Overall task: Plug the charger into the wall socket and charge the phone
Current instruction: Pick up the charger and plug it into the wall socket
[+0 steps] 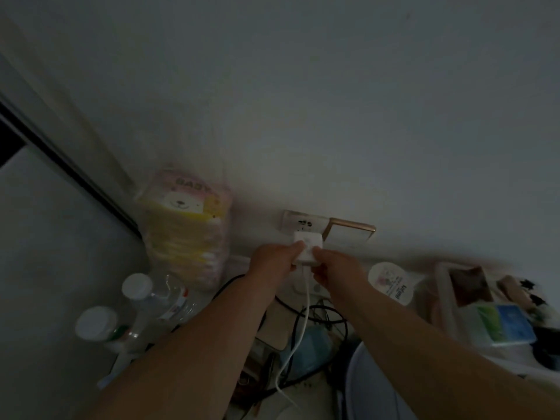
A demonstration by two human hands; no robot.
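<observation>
A white charger block [307, 245] is pressed against the lower part of the wall socket [303, 222], a metal-framed plate on the white wall. My left hand [274, 259] grips the block's left side and my right hand [333, 268] grips its right side. A white cable [304, 322] hangs from the block's underside and runs down between my forearms. Whether the prongs are fully in is hidden by the block. No phone can be made out in the dim, blurred view.
A gold-framed wall switch [351, 234] sits right of the socket. A baby wipes pack [188, 225] stands at left, with two capped bottles [142, 295] below it. Black cables [315, 316], a round lidded tub [391, 281] and a tray of small items [485, 310] clutter the surface below.
</observation>
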